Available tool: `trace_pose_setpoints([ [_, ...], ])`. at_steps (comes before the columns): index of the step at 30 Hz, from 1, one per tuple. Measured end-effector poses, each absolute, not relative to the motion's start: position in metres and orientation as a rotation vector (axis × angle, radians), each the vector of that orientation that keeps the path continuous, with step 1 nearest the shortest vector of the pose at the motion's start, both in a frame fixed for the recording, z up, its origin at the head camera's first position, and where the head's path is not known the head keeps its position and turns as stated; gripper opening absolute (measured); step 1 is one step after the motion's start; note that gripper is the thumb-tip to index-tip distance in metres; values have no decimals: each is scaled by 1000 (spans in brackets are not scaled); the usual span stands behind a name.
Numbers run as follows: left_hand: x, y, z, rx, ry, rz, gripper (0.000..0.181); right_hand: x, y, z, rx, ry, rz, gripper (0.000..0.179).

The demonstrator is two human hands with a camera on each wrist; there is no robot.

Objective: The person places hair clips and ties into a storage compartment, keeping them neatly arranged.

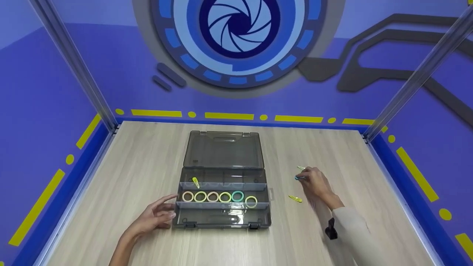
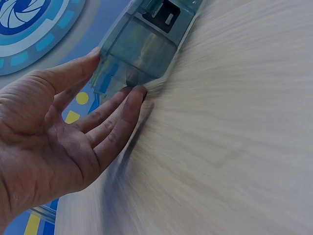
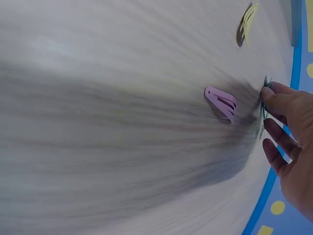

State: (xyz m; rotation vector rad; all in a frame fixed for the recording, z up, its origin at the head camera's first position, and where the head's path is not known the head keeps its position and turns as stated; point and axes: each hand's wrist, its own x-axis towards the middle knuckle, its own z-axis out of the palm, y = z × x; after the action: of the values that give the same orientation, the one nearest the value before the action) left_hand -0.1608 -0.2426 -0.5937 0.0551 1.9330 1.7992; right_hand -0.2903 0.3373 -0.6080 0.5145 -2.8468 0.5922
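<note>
Right wrist alone showing purple clip (image 3: 220, 100), right hand (image 1: 315, 181) pinching blue clip (image 1: 297, 177), left hand (image 1: 153, 218) relaxed against box (image 1: 223, 149)

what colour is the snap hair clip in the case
The snap hair clip is yellow, clearest in the head view.

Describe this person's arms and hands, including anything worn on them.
The right hand is bare, with a pale beige sleeve ending just behind the wrist; a small black item, unclear what, shows at its edge. The left hand is ungloved, and its forearm shows no sleeve.
</note>
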Motion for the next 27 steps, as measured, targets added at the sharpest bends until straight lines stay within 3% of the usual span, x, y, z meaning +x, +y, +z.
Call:
trace_pose_setpoints([
  [27, -161, -241, -596, 57, 1960, 1799, 72, -285, 328, -594, 455, -2988, 565, 22],
])
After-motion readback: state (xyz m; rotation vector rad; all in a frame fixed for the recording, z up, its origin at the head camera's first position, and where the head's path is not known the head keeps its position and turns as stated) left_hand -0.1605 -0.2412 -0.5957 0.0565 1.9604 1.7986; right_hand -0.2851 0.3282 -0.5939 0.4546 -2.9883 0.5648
